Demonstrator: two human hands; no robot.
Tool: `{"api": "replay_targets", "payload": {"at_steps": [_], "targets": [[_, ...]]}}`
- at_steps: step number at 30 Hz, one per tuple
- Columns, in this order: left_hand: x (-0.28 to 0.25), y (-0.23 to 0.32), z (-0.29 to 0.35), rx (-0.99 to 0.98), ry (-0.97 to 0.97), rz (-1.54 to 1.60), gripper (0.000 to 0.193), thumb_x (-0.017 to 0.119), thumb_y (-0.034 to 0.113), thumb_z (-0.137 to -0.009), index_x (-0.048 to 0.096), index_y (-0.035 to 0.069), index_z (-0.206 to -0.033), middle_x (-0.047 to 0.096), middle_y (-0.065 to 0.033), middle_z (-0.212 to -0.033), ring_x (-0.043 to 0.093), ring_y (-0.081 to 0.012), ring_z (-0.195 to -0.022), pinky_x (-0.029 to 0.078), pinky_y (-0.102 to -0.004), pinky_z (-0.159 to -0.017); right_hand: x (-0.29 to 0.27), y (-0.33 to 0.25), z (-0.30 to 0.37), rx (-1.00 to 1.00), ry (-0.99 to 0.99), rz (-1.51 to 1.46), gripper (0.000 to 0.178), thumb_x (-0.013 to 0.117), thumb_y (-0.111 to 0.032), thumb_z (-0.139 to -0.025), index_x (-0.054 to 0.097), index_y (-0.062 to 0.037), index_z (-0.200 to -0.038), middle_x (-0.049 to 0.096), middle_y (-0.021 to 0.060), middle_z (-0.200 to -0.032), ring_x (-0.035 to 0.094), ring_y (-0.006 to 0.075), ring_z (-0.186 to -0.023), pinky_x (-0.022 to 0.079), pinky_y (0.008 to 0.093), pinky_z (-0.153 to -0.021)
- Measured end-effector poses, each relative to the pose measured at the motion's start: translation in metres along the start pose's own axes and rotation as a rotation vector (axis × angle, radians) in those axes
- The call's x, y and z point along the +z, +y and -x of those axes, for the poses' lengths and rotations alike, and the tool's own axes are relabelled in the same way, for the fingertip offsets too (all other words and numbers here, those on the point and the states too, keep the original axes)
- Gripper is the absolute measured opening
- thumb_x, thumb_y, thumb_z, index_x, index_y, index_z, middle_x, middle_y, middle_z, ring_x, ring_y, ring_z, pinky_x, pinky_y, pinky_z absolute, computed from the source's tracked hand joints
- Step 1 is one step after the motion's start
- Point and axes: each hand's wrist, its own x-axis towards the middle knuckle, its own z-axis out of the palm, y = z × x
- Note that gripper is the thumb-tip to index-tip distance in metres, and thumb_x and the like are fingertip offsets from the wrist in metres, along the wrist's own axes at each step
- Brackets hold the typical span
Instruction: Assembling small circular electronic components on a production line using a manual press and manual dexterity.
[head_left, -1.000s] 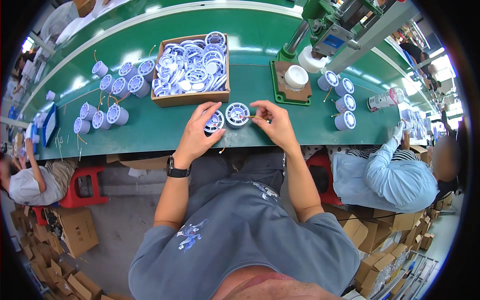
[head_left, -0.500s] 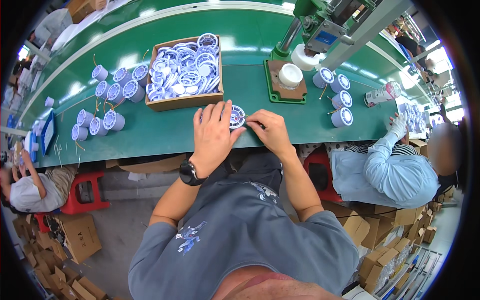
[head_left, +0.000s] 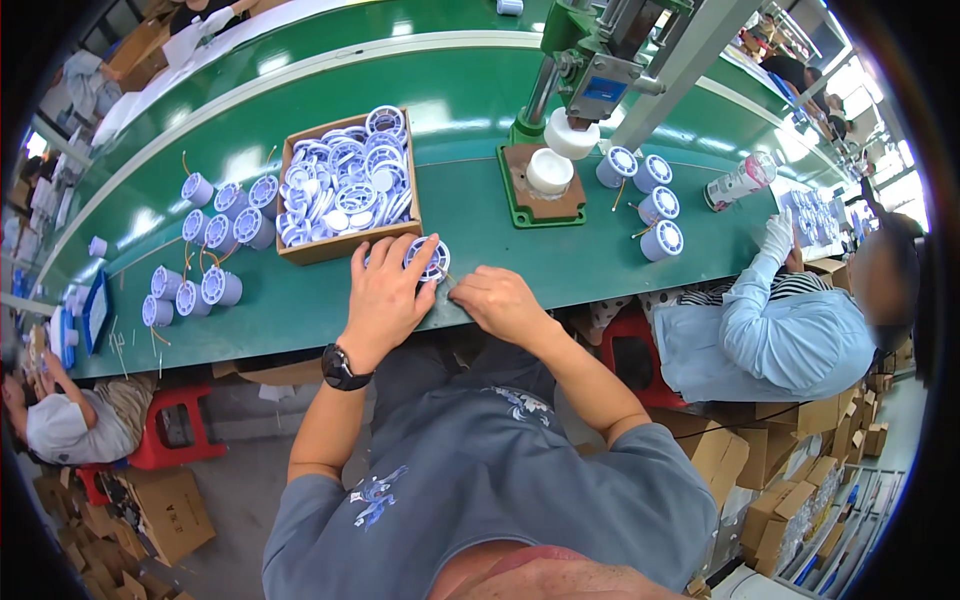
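A pale lavender cylindrical housing with a round slotted end cap (head_left: 428,258) is in my left hand (head_left: 385,298), near the front edge of the bench. The fingers of that hand wrap over its left side and cover most of the body. To the right, my right hand (head_left: 503,303) has its thumb and fingers pinched together beside the cap. A short orange-brown wire (head_left: 447,277) runs from the cap's edge to those fingertips. The cardboard box (head_left: 350,246) just beyond my left hand is full of loose slotted caps (head_left: 350,165).
Several finished-looking housings (head_left: 253,228) with wires stand at left, others (head_left: 660,240) at right. A green press (head_left: 543,213) with white round blocks stands beyond my right hand. A clear bottle (head_left: 740,182) lies near a co-worker's gloved hand (head_left: 777,237). A blue tray (head_left: 96,312) is far left.
The whole view has shifted a little. My right fingertips have moved nearer to me relative to the cap, pinched as before. My left hand keeps hold of the housing, moved slightly left.
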Motion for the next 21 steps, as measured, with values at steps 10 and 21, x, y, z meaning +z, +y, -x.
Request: {"api": "replay_targets", "payload": {"at_steps": [10, 21], "targets": [[0.017, -0.003, -0.008, -0.045, 0.113, -0.007, 0.051, 0.073, 0.032, -0.076, 0.061, 0.013, -0.123, 0.055, -0.013, -0.115, 0.052, -0.0305, -0.108, 0.039, -0.0453, -0.096, -0.018, -0.011, -0.028, -0.144, -0.336, -0.077, 0.01, 0.067, -0.008, -0.076, 0.065, -0.0047, -0.086, 0.062, 0.0118, -0.078, 0.063, 0.0294, -0.075, 0.05, 0.041, -0.07], [-0.017, -0.013, -0.004, 0.204, 0.267, 0.079, 0.042, 0.07, 0.021, -0.078, 0.062, 0.007, -0.117, 0.056, -0.0156, -0.117, 0.054, -0.0314, -0.107, 0.041, -0.0459, -0.093, 0.03, 0.055, -0.191, -0.204, -0.272, 0.128, 0.021, 0.067, -0.014, -0.075, 0.072, -0.0073, -0.094, 0.067, 0.0152, -0.09, 0.066, 0.0347, -0.082, 0.053, 0.0458, -0.077]]}}
